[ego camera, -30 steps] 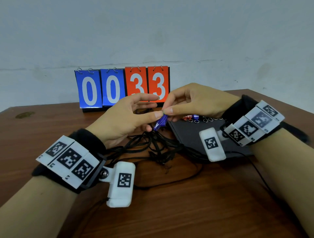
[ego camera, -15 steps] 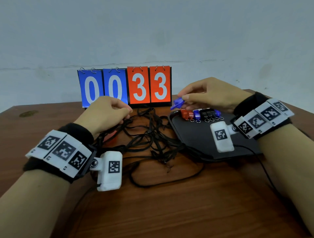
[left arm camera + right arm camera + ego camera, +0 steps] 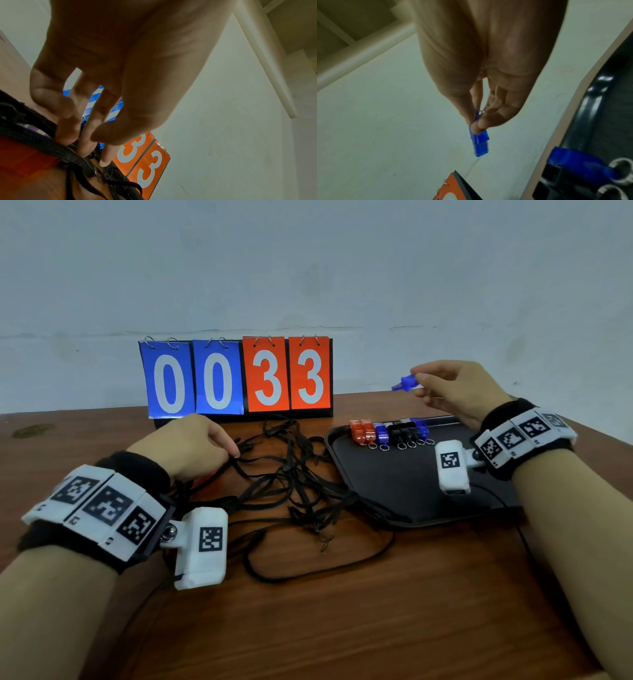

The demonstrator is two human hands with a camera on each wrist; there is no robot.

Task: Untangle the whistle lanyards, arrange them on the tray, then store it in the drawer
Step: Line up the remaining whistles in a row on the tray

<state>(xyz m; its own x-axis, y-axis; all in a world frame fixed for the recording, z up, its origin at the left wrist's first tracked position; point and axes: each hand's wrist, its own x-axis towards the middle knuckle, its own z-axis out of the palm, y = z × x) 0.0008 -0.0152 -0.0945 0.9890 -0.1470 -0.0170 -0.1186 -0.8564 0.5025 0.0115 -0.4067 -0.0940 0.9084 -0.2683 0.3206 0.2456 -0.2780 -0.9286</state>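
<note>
The right hand (image 3: 459,392) was raised above the far edge of the black plastic tray (image 3: 387,484), thumb and forefinger pinching a small translucent blue plastic whistle (image 3: 406,382) by its ring end, the mouthpiece pointing left. The left hand (image 3: 186,446) lay low on the brown wooden counter (image 3: 342,621), fingers loosely curled, their tips touching the tangled black fabric lanyards (image 3: 291,484); whether they gripped a strand I could not tell. The tangle spread between that hand and the tray. A row of orange, blue and black whistles (image 3: 388,433) sat side by side along the tray's far side.
</note>
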